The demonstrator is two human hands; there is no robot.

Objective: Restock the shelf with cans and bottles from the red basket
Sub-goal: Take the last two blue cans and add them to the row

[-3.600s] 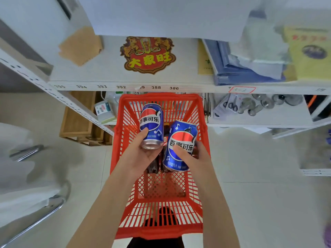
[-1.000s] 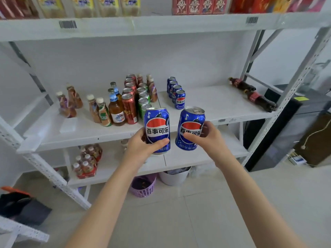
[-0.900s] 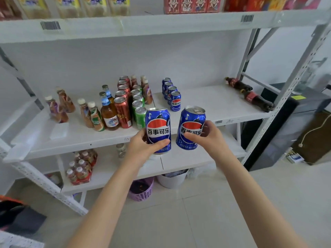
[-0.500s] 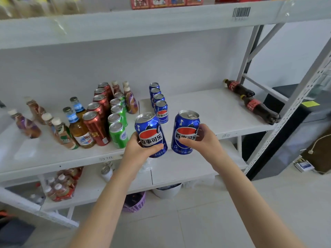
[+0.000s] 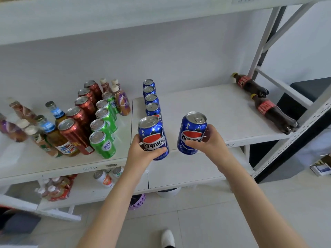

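On the left of the shelf point(image 5: 206, 104) stand red cans point(image 5: 75, 133) and green cans point(image 5: 103, 144) in rows. My left hand point(image 5: 141, 156) wraps around the left Pepsi can point(image 5: 154, 136), upright at the near end of the blue can row point(image 5: 151, 100). Just to the right, my right hand point(image 5: 209, 142) grips the right Pepsi can point(image 5: 191, 133) above the near edge. Two cola bottles point(image 5: 274, 113) lie at the far right.

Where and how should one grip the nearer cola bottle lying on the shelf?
Grip the nearer cola bottle round its middle, just below the red label, coming from above. It lies on its side on the shelf, cap toward the back, so its rounded upper side is free.
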